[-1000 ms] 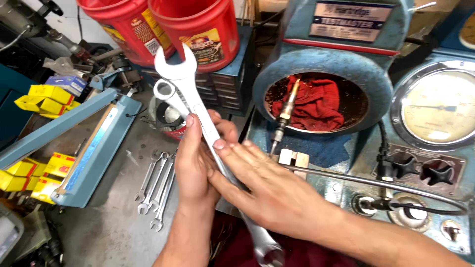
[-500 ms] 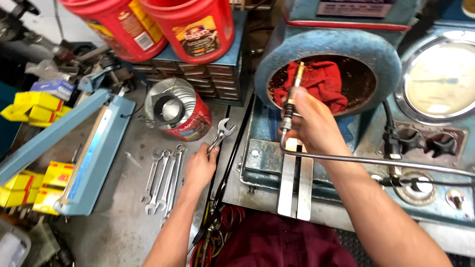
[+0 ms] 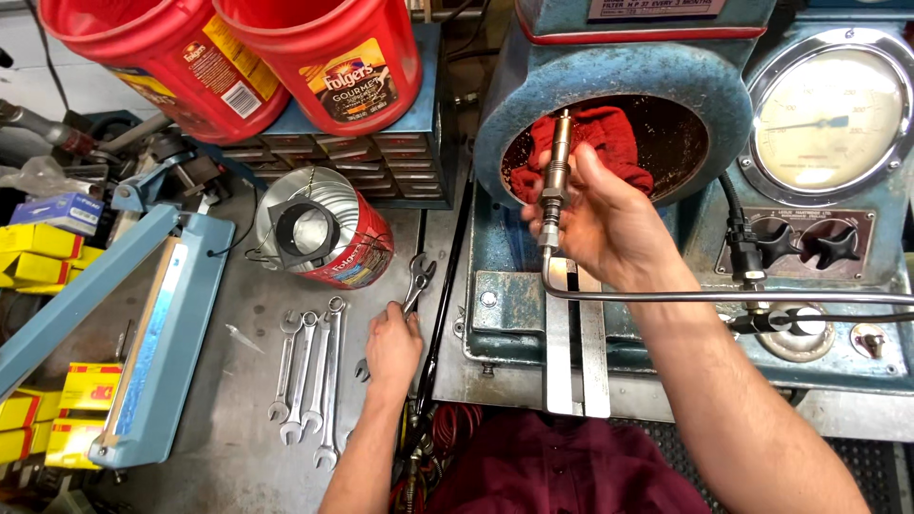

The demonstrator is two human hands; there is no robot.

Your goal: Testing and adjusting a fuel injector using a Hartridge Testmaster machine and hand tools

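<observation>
My right hand (image 3: 609,224) hides the injector's (image 3: 555,176) base, fingers clamped on it before the tester (image 3: 619,86). My left hand (image 3: 392,345) grips a wrench (image 3: 415,279), half-hidden, on the cluttered steel bench (image 3: 238,419).

Two red plastic tubs (image 3: 238,57) with yellow-and-black labels stand at the top left on a blue drawer cabinet, and a red metal can (image 3: 328,233) with a similar label lies tipped on the grey worktop (image 3: 238,447) below them. Small yellow cardboard boxes (image 3: 38,257) and one blue box (image 3: 57,211) sit stacked along the left edge. A rectangular pale nameplate (image 3: 662,9) is fixed atop the blue machine.
</observation>
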